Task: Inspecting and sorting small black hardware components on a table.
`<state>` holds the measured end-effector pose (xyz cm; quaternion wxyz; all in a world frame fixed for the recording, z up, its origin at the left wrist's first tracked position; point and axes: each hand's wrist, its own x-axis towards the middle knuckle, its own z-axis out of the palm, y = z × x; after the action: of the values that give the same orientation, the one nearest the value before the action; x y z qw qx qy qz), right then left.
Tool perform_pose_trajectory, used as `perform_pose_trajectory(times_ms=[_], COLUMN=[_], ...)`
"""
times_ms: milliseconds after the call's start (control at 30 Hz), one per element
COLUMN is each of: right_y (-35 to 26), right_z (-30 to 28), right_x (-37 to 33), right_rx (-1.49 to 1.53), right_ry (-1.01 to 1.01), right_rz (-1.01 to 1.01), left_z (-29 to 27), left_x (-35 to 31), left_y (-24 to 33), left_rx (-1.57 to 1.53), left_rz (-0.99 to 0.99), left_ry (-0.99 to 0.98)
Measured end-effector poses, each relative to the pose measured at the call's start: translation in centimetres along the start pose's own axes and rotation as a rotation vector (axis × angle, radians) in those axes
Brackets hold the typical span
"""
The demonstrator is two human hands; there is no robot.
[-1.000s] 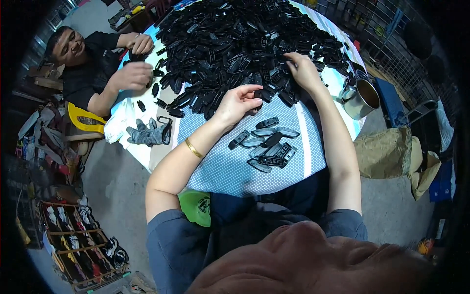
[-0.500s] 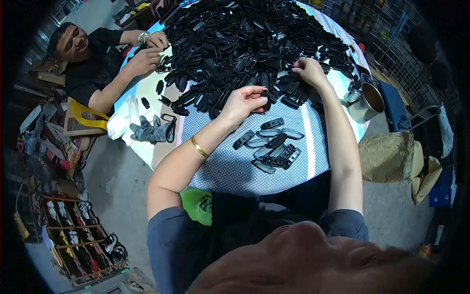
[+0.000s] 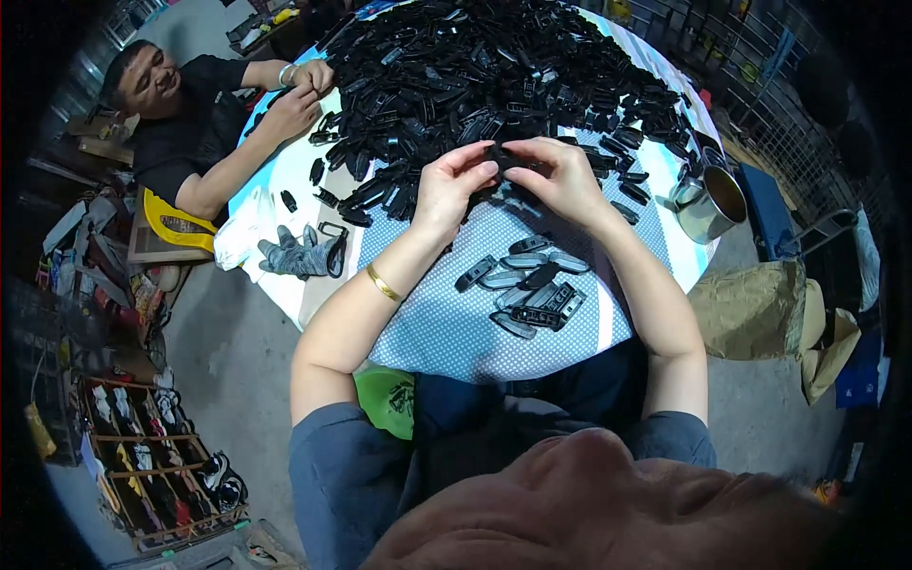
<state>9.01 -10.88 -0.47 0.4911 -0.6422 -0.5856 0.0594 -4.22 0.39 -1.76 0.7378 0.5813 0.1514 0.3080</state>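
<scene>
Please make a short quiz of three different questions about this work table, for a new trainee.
1. True or false: both hands, the left hand and the right hand, hold one small black plastic part together.
2. Which thing stands at the right edge of the table?
A. metal cup
B. glass bottle
C. red bowl
3. Fill in: the small group of parts lies on the cloth between the person and the big ____ of black parts.

Key: 1 true; 2 A; 3 pile.
</scene>
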Motion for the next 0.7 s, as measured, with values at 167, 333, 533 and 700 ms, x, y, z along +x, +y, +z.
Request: perform_pose_trajectory(times_ms=[167,333,533,700], right_y=[-0.2,-0.7,0.2,-1.6], right_z=[0.5,1.6,1.4,0.8], right_x=[-0.2,-0.6,-0.2,-0.9], right_rx=[-0.149,-0.224,0.141,0.063], right_ry=[0.054,0.214,0.029,-0.076], right_rz=[-0.088,-0.246,0.118,0.206], left_z=[-0.3,0.6,0.1,-0.4], left_x=[0.2,-0.4,-0.1,-0.1], left_y=[-0.1,0.2,1.0,1.6], left_rx=[0.08,-0.014,-0.026,0.038], left_rz=[0.006,0.022,0.038,0.075], left_ry=[-0.007,0.0,-0.101,-0.204])
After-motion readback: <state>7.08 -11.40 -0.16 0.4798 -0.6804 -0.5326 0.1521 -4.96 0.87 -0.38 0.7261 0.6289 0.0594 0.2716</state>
